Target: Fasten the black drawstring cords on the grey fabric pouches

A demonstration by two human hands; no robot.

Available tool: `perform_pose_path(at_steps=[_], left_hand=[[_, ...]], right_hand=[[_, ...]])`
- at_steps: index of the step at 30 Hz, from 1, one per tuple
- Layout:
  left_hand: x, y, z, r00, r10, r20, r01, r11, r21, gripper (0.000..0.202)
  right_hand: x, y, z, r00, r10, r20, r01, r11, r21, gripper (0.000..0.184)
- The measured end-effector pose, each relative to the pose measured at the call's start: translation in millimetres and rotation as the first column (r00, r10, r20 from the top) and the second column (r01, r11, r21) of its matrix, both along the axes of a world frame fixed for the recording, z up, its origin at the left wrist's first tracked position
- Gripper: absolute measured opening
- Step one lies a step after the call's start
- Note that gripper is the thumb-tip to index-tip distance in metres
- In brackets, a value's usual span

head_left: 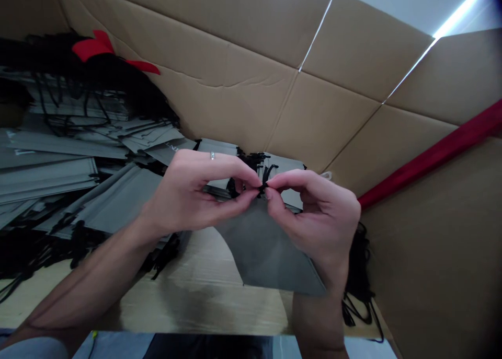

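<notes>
Over the pale tabletop (212,309), a gray pouch (270,254) hangs just below the fingers, the right hand (316,207) covering its upper right part. That hand and the left hand (196,192) pinch a black cord (264,187) between thumbs and forefingers, at the pouch's top; fingertips hide the cord's exact shape.

two hands (192,192) (319,207), one ring (212,155), one held pouch (270,252), one crimson strip (431,152), many piled pouches (121,199)
</notes>
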State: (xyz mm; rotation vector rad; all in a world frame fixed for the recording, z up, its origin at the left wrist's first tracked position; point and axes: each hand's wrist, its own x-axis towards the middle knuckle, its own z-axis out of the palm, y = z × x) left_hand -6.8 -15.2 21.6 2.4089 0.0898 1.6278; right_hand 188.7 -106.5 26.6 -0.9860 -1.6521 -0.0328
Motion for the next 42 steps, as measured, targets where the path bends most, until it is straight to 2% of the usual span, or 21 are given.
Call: perform_pose_path(at_steps=[4,10,15,19,22,26,28,30,32,35,39,42], left_hand=[[-1.3,-3.1,-0.7,0.998,0.066,0.011,-0.067,0.991,0.117,0.016],[-0.4,-8.6,-4.3,0.979,0.202,0.017,-0.200,0.951,0.237,0.015],[3.9,-9.1,-3.1,0.981,0.185,0.058,-0.193,0.958,0.211,0.016],[5.8,-8.6,-3.1,0.990,0.123,0.068,-0.128,0.988,0.089,0.019],[6.9,-5.7,-5.5,0.996,0.018,0.089,-0.018,1.000,0.005,0.022],[8.8,0.2,-8.5,0.977,-0.177,0.122,0.192,0.974,-0.118,0.025],[8.6,1.4,-8.0,0.973,-0.195,0.120,0.213,0.965,-0.155,0.024],[7.1,0.8,-6.4,0.987,-0.126,0.097,0.137,0.983,-0.119,0.020],[4.8,-1.0,-4.4,0.998,-0.021,0.062,0.021,1.000,-0.009,0.018],[1.5,-3.6,-3.4,0.994,0.107,0.024,-0.110,0.980,0.167,0.017],[-0.2,-4.9,-6.5,0.977,0.214,-0.020,-0.196,0.924,0.329,0.014],[0.0,-6.5,-7.8,0.972,0.234,-0.035,-0.209,0.920,0.331,0.012]], right_hand=[[-0.4,-2.5,0.9,0.999,-0.020,0.026,0.021,0.999,-0.045,0.016],[0.3,-4.3,3.3,0.993,-0.031,0.115,0.036,0.998,-0.045,0.016],[-2.6,-1.1,0.2,0.996,-0.016,0.086,0.019,0.999,-0.040,0.020],[-4.6,0.0,-1.8,1.000,0.025,-0.017,-0.026,0.997,-0.073,0.020],[-3.0,0.6,-0.9,0.992,0.083,-0.090,-0.093,0.990,-0.110,0.021],[0.4,2.7,1.6,0.967,0.184,-0.175,-0.214,0.962,-0.171,0.019],[1.4,3.2,2.6,0.963,0.199,-0.182,-0.231,0.957,-0.175,0.018],[2.2,2.7,3.3,0.972,0.180,-0.148,-0.204,0.965,-0.166,0.017],[3.2,1.4,3.8,0.985,0.154,-0.083,-0.166,0.971,-0.170,0.017],[5.6,-0.6,4.2,0.992,0.121,0.020,-0.115,0.973,-0.200,0.019],[8.6,-1.5,4.3,0.989,0.090,0.120,-0.064,0.977,-0.202,0.021],[7.7,-1.8,3.8,0.987,0.057,0.148,-0.032,0.985,-0.167,0.022]])
